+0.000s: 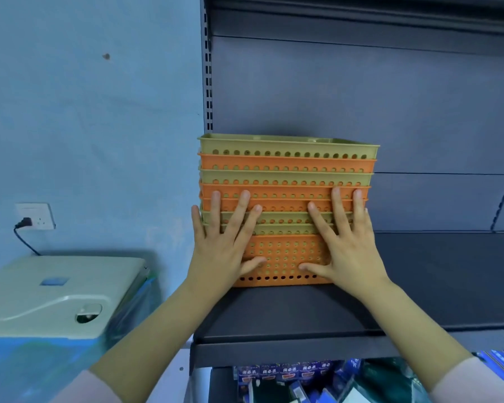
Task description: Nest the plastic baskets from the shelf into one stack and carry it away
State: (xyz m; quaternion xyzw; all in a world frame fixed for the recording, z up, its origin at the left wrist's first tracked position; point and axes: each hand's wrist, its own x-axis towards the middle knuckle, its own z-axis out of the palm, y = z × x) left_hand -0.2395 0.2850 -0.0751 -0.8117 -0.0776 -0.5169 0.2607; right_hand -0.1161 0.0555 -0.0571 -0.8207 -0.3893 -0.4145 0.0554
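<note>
Both the left hand point(224, 242) and right hand point(346, 242) are pressed flat, fingers spread, gripping nothing, against the front of the basket stack point(285, 173) on the shelf point(419, 286).

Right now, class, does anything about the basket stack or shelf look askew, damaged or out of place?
Nothing stands out. The nested stack of baskets stands upright on the shelf, rims roughly level. The left hand and right hand lie flat against its front, fingers spread.
</note>
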